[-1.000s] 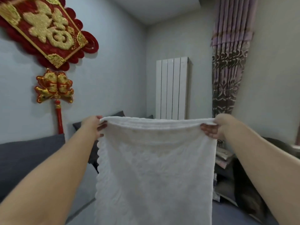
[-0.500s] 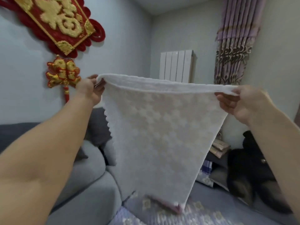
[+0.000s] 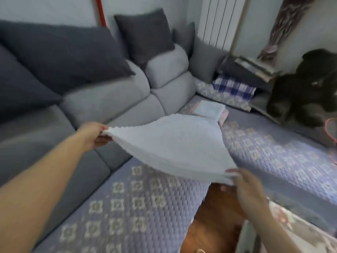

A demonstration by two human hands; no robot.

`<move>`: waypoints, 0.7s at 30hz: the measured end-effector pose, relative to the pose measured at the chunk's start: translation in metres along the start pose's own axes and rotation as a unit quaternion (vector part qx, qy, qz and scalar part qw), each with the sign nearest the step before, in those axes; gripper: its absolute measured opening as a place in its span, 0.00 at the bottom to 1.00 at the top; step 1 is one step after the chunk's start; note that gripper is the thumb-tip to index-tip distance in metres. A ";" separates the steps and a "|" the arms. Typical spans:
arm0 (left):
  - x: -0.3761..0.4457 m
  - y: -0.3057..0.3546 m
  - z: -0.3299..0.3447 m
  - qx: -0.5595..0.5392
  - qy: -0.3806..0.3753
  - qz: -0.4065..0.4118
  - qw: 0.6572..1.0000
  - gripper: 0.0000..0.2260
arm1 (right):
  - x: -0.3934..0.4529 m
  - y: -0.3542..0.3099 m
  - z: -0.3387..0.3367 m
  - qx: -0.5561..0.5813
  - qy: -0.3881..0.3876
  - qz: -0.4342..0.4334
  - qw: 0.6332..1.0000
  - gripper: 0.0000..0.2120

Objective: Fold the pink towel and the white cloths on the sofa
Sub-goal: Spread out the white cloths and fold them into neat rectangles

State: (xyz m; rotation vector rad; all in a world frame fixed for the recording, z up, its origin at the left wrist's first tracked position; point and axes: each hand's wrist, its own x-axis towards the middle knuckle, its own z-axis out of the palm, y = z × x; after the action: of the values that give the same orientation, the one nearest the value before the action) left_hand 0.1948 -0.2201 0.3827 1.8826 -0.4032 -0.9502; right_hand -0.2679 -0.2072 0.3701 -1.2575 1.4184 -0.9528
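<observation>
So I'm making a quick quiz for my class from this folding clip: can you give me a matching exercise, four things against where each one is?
Things:
1. left hand
2. right hand
3. folded cloth
4. dark cushion

Places:
A. lying on the patterned sofa cover, beyond the held white cloth
B. gripping the held cloth's near corner
C. leaning upright on the sofa back
D. gripping the held cloth's far left corner

Pairs: 1-D, 2-B, 3-A, 4-C
</observation>
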 end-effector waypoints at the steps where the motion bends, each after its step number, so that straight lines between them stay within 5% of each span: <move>1: 0.009 -0.035 -0.002 0.014 0.014 -0.022 1.000 0.07 | -0.012 0.029 0.010 -0.039 -0.019 0.018 0.999 0.16; 6: 0.062 -0.216 -0.013 0.062 0.098 -0.068 0.991 0.15 | -0.048 0.165 0.062 -0.097 -0.115 0.186 0.971 0.11; 10: 0.093 -0.324 -0.031 0.171 0.103 -0.071 0.977 0.18 | -0.069 0.250 0.105 -0.056 -0.105 0.310 0.943 0.10; 15: 0.087 -0.378 -0.070 0.263 0.146 -0.096 0.949 0.15 | -0.124 0.304 0.142 -0.013 -0.079 0.422 0.903 0.10; 21: 0.051 -0.417 -0.121 0.327 0.138 -0.118 0.927 0.07 | -0.184 0.343 0.188 -0.041 -0.196 0.554 0.808 0.08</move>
State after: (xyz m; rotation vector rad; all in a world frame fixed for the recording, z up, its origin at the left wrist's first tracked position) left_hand 0.2707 0.0263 0.0293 2.6867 -0.3513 -0.7307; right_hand -0.1630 0.0374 0.0293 -0.4262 1.5080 0.1752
